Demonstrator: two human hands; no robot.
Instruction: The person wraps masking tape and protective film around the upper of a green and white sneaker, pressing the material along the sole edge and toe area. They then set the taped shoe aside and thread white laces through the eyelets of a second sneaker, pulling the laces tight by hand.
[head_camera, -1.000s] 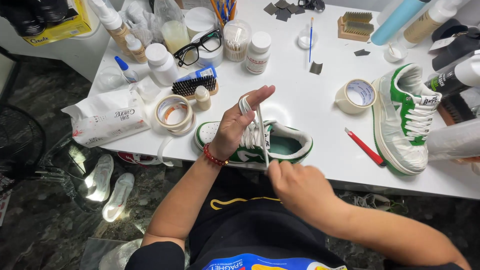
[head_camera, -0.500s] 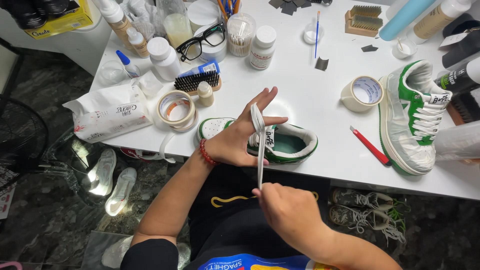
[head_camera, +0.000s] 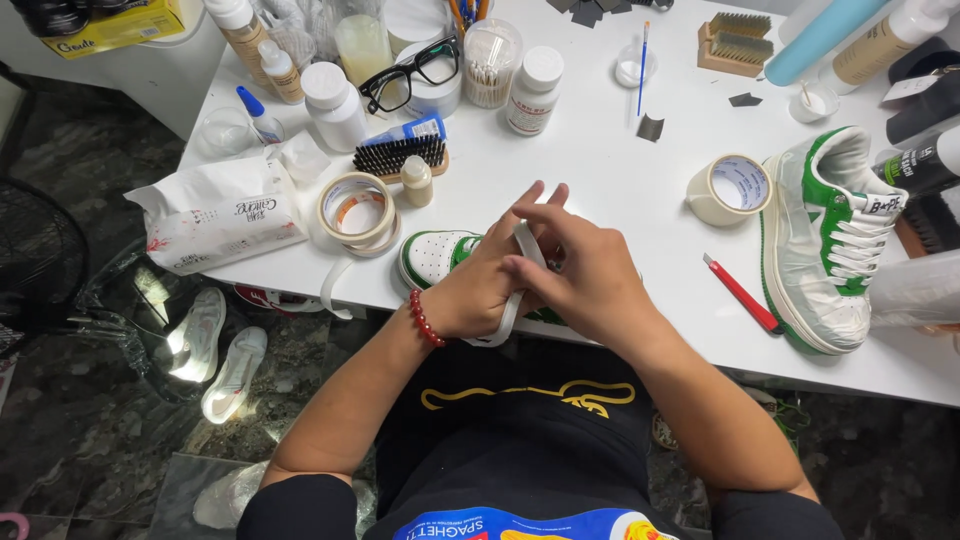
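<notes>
Both hands meet over a white and green sneaker (head_camera: 437, 256) lying at the table's near edge. A white shoelace (head_camera: 516, 290) is wound around the fingers of my left hand (head_camera: 487, 283), which wears a red bead bracelet at the wrist. My right hand (head_camera: 583, 275) pinches the same lace from the right, its fingers overlapping the left hand's. Most of the sneaker is hidden beneath the hands; only its white toe shows.
A second white and green sneaker (head_camera: 826, 240) lies at the right, a red cutter (head_camera: 741, 293) beside it. Tape rolls (head_camera: 357, 211) (head_camera: 728, 189), a brush (head_camera: 399, 157), a wipes pack (head_camera: 222, 213), glasses (head_camera: 410, 73) and several bottles crowd the white table (head_camera: 610, 170).
My right hand has risen from below the table edge to meet the left hand. The lace, stretched straight between the hands before, is now wrapped around the left fingers.
</notes>
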